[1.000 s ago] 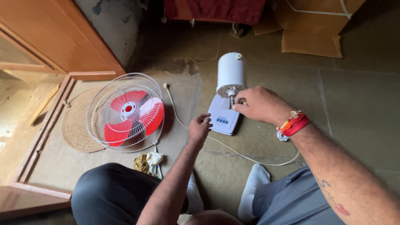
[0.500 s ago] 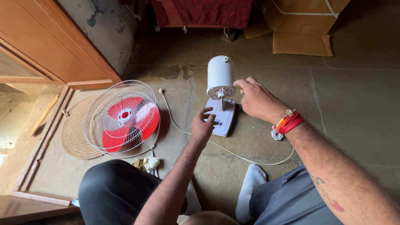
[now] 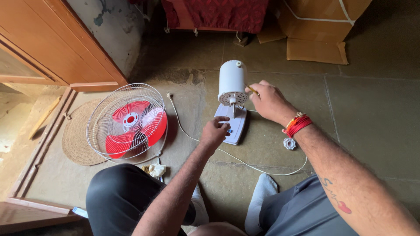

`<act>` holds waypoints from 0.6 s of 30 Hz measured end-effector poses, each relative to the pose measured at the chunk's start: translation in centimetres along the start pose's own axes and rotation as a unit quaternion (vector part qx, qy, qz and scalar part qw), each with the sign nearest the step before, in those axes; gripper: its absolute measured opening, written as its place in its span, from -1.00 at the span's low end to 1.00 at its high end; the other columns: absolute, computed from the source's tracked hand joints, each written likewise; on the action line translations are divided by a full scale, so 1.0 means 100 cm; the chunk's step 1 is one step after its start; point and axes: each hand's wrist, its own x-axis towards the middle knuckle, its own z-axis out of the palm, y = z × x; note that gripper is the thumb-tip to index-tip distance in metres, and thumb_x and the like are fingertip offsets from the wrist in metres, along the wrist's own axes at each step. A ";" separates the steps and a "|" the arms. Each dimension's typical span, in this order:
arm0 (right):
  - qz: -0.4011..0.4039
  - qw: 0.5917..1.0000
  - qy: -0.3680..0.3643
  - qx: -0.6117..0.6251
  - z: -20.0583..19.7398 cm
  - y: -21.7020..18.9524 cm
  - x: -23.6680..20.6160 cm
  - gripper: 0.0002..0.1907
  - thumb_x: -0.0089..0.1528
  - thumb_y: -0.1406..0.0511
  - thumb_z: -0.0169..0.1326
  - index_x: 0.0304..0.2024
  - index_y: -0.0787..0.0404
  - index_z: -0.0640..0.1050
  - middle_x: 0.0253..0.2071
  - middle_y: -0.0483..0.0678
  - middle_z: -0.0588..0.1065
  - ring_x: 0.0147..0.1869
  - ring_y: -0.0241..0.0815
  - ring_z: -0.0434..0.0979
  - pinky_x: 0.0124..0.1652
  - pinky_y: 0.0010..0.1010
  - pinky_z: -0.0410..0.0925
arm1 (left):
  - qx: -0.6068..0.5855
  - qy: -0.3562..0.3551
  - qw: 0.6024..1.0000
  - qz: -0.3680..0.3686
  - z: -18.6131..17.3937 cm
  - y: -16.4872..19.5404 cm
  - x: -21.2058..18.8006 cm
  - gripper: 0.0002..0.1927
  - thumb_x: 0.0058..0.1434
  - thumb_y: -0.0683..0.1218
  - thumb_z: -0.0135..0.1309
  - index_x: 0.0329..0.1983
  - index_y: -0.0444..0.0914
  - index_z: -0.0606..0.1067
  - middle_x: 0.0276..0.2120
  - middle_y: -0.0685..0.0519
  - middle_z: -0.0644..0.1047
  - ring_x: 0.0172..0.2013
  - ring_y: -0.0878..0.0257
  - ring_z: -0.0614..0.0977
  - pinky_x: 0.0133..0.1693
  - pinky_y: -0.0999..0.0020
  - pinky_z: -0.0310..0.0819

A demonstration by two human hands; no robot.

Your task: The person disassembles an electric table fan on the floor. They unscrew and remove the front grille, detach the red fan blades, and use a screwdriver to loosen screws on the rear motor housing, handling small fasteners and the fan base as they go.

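Item: white plastic table-fan body [image 3: 232, 83], a cylindrical motor housing on a flat white rectangular base [image 3: 234, 124], blade and guard removed. It stands on the stone-tile floor [image 3: 372, 113], mid-frame, in front of the seated person's knees. The housing's long axis runs away from the person; its vented front face with the bare shaft points back toward the person. The base lies flat, long side running the same way.

Hands: left hand [image 3: 215, 131] curled closed, pressing on the base's near left edge. Right hand [image 3: 267, 101] closed around a thin yellow-handled tool [image 3: 252, 90] held against the housing's right side.

Adjacent: white power cord [image 3: 262, 168] trailing across the floor; small white ribbed plastic nut [image 3: 289, 143] right of the base.

Further out: white wire fan guard with red blades [image 3: 130, 122] lying left on a round woven mat [image 3: 76, 140]; wooden door frame [image 3: 57, 48]; cardboard boxes [image 3: 319, 26] along the far wall.
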 end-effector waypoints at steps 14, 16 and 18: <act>0.155 0.978 -0.041 0.132 0.012 -0.005 0.014 -0.67 0.42 0.13 0.13 -0.13 0.29 0.64 -0.41 -0.08 0.50 -0.34 -0.28 0.41 -0.31 -0.33 0.33 | 0.004 -0.029 1.000 -0.004 -0.019 0.023 -0.015 -0.64 0.32 -0.06 0.06 0.16 -0.19 0.51 -0.08 0.02 0.61 -0.22 0.28 0.69 -0.21 0.33 0.67; 0.160 0.962 -0.029 0.219 0.015 -0.002 0.018 -0.65 0.42 0.15 0.09 -0.16 0.34 0.62 -0.39 -0.15 0.50 -0.32 -0.36 0.42 -0.32 -0.40 0.35 | -0.015 -0.016 1.000 0.001 -0.021 0.024 -0.016 -0.65 0.32 -0.07 0.06 0.15 -0.20 0.52 -0.07 0.00 0.61 -0.22 0.26 0.69 -0.22 0.32 0.66; 0.140 0.938 -0.027 0.316 0.016 -0.001 0.018 -0.72 0.30 0.18 0.04 -0.09 0.19 0.64 -0.36 -0.31 0.57 -0.29 -0.48 0.53 -0.30 -0.52 0.44 | -0.033 -0.009 0.999 0.007 -0.023 0.024 -0.019 -0.66 0.32 -0.08 0.06 0.15 -0.21 0.53 -0.06 0.00 0.60 -0.22 0.26 0.69 -0.22 0.32 0.65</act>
